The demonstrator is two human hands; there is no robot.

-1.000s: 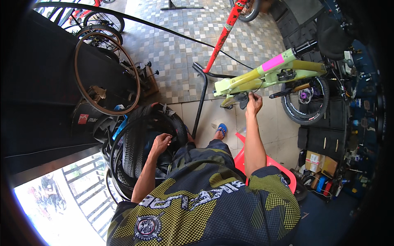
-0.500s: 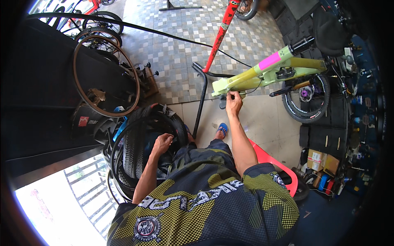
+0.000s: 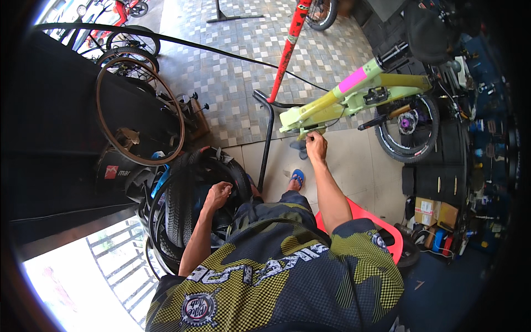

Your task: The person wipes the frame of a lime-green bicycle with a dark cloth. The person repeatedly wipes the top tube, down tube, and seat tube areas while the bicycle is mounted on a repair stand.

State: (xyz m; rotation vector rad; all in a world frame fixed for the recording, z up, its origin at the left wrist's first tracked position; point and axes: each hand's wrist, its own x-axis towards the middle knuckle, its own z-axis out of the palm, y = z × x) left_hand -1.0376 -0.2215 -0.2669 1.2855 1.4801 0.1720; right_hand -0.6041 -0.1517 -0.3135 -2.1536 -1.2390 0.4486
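A light green and yellow bike frame (image 3: pixel 326 103) with a pink patch hangs at the right, beside a red stand post (image 3: pixel 287 52). At the underside of the frame's near end, my right hand (image 3: pixel 316 148) has its thumb and fingers pinched together. Whatever those fingers hold is too small to name. Lower and to the left, my left hand (image 3: pixel 219 195) is held in front of a heap of black tires (image 3: pixel 176 213). Its fingers are curled closed, and what lies inside them is hidden.
A brown-rimmed wheel hoop (image 3: pixel 100 105) stands at the left. The red stand's black foot (image 3: pixel 267 149) reaches toward me. Behind my right arm is a red plastic seat (image 3: pixel 395 238). Cardboard boxes (image 3: pixel 426 212) and a knobby bike wheel (image 3: pixel 431 141) are at the right.
My right hand has shifted slightly to the right and toward me along the frame's underside. My left hand has stayed nearly in place. The whole view has turned a little.
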